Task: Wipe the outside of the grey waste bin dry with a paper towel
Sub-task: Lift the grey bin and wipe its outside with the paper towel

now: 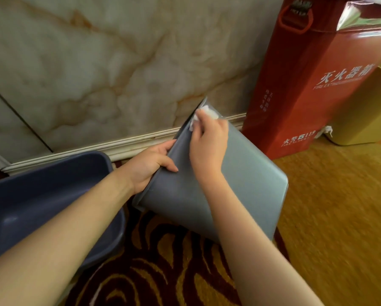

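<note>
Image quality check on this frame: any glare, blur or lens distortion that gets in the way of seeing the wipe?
Head view: the skirting board bows from wide-angle distortion; glare sits on the red fire extinguisher box at its top; the carpet at right is smeared; the right hand, paper towel and grey waste bin are soft but readable; light is even.
</note>
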The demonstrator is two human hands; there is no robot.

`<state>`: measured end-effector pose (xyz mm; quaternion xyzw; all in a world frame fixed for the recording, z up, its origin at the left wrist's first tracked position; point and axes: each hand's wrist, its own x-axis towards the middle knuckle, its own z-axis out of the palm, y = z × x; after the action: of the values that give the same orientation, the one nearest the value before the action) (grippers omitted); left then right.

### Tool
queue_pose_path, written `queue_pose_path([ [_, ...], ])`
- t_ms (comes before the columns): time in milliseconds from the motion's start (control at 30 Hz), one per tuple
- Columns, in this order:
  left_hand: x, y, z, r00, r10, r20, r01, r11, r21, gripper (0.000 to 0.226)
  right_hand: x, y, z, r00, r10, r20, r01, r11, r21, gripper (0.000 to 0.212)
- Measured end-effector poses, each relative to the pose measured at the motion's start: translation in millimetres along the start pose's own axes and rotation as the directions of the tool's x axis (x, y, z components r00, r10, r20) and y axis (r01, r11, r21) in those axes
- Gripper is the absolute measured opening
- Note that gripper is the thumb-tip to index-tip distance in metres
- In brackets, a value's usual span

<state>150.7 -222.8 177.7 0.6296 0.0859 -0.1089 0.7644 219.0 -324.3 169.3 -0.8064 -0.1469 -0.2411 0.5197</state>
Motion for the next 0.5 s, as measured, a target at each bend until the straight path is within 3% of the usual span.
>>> queue_pose_path([
  [167, 1, -3, -7, 0.999, 0.004, 0.042, -0.003, 1.0, -0.014, 0.067, -16, 4, -1, 0.995, -0.094, 0.013, 0.094, 0.994, -0.049, 0.034],
  [333, -7, -8, -9, 0.998, 0.027, 0.064, -0.029, 0.999, 0.018, 0.065, 35, 7, -18, 0.999, 0.05, 0.0, -0.05, 0.998, -0.027, 0.03],
  [433, -11, -9, -10, 0.996, 0.037, 0.078, -0.04, 0.998, 0.043, 0.061, 62, 9, -35, 0.981, 0.165, 0.106, -0.166, 0.986, -0.004, 0.024],
  [500, -12, -9, -12, 0.997, 0.039, 0.069, -0.044, 0.997, 0.058, 0.061, 67, 6, -42, 0.973, 0.162, 0.162, -0.162, 0.987, -0.014, 0.021],
])
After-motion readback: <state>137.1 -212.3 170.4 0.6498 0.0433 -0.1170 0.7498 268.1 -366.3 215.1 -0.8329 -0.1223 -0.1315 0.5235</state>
